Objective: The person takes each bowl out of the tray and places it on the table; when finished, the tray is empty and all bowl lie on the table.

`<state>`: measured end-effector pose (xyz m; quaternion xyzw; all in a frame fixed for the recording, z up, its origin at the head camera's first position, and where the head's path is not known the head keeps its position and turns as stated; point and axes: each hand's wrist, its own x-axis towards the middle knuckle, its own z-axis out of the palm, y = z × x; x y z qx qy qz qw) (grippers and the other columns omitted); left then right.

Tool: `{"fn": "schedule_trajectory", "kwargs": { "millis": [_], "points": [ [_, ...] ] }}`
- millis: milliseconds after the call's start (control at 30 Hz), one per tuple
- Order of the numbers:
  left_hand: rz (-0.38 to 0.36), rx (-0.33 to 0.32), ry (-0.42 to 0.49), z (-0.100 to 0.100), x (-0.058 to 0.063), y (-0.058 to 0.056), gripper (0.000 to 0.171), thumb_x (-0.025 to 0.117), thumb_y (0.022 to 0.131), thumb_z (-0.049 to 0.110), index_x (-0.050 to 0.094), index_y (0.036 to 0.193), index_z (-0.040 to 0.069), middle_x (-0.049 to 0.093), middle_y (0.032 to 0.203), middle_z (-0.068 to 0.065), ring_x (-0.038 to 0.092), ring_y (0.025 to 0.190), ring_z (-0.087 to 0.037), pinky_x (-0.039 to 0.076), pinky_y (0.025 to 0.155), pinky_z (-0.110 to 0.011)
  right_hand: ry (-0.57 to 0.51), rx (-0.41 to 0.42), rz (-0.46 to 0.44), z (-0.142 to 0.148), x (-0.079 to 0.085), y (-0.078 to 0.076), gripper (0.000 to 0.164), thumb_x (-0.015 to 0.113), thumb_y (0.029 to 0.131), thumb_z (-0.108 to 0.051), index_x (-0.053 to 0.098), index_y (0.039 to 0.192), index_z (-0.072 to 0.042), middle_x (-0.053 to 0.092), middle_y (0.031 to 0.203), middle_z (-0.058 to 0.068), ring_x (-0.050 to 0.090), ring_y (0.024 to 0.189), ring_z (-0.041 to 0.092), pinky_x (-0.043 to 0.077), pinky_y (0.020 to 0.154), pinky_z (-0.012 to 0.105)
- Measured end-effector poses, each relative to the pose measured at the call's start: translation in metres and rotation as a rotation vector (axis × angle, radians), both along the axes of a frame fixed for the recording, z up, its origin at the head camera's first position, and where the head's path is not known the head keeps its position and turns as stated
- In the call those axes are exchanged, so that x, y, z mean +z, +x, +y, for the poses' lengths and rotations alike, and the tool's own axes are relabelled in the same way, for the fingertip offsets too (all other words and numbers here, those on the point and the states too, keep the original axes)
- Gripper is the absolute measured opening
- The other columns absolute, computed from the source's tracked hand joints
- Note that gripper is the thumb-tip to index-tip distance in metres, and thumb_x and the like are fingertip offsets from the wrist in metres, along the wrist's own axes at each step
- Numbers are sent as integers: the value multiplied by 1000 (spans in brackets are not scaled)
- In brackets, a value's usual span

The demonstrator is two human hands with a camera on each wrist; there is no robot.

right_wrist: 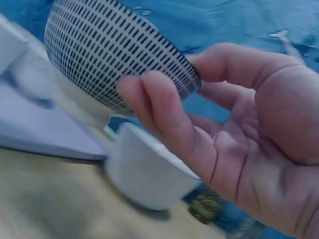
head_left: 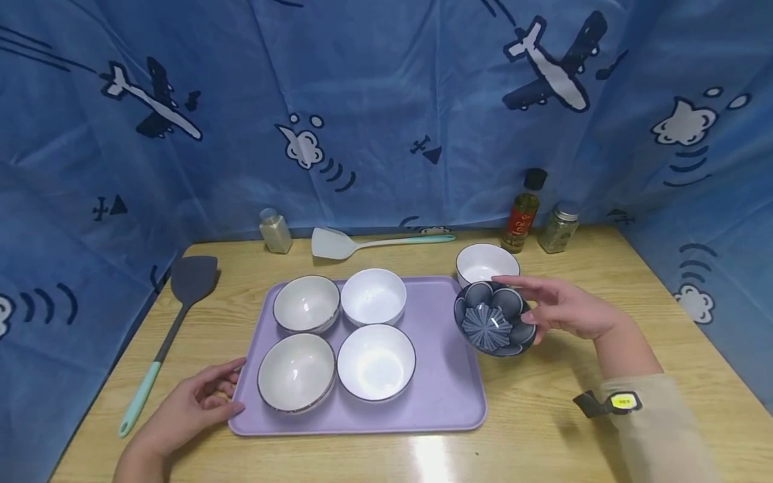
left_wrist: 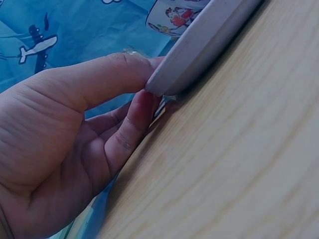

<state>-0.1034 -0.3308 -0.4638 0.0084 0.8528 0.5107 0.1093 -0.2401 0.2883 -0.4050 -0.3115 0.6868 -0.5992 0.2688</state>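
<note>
Dark-blue and petal-patterned, a round bowl (head_left: 488, 327) hangs pinched in the fingers of the right hand (head_left: 561, 308) near a lilac rectangular tray (head_left: 443, 376), whose left edge the left hand (head_left: 194, 404) grips.

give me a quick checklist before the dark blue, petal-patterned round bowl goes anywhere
1. Dark blue, petal-patterned round bowl held: ok, the right hand has it by its right side.
2. Firmness of that grip: cannot tell.
3. Bowl empty: ok, only its pattern shows inside.
4. Flat lilac rectangular tray steadied: ok, the left hand pinches its left edge.
5. Room on the tray: ok, its right part is bare.
6. Space behind the bowl clear: not ok, a white, dark-rimmed round bowl stands close behind.
</note>
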Motion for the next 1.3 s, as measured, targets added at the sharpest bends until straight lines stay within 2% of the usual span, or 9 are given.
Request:
{"fn": "schedule_trajectory", "kwargs": {
  "millis": [133,267,500,667,800,933,1133,1300],
  "points": [
    [-5,-6,12,0,1,0,74,81,83,20,47,147,5,59,120,-16,61,93,-9,53,76,-24,-26,-85,-6,21,8,0,67,49,96,12,30,157,-10,56,138,1,69,97,19,59,63,45],
    [-15,-7,26,1,2,0,74,80,84,17,46,147,3,59,120,-16,61,94,-9,53,77,-24,-74,-147,-29,38,13,1,67,45,98,12,26,158,-11,57,138,0,70,99,21,60,68,41],
    [-19,8,13,2,2,-1,74,81,83,18,46,147,3,59,120,-16,60,93,-9,53,77,-23,-165,-251,-58,65,17,3,66,41,99,13,32,157,-17,63,133,-3,71,96,18,60,71,36],
    [-29,22,8,2,2,0,76,82,83,19,46,147,3,59,120,-16,60,93,-9,53,77,-23,-201,-405,-71,80,14,5,63,45,100,10,38,155,-19,64,125,-3,72,92,16,60,73,34],
    [-17,10,17,1,1,-1,75,81,83,18,46,147,2,59,120,-15,60,93,-9,53,76,-23,-205,-508,-87,85,8,3,65,50,99,9,36,155,-19,67,120,-4,74,90,18,60,75,33],
    [2,-2,24,-1,0,-1,74,81,83,17,46,147,3,60,118,-14,61,92,-9,53,75,-23,-196,-551,-100,85,1,-4,66,53,98,7,32,156,-16,69,115,-5,74,90,16,60,75,32],
    [1,2,24,-2,1,0,73,81,83,16,47,147,2,60,118,-13,61,92,-9,53,76,-23,-241,-549,-120,86,-14,-10,72,51,97,11,20,159,-9,70,110,-1,74,87,19,60,75,33],
    [1,-6,33,0,1,0,72,80,84,16,47,146,2,59,120,-15,61,93,-9,53,77,-24,-240,-600,-145,87,-22,-11,77,53,98,8,10,160,-4,65,107,2,74,84,21,60,76,32]
  ]
}}
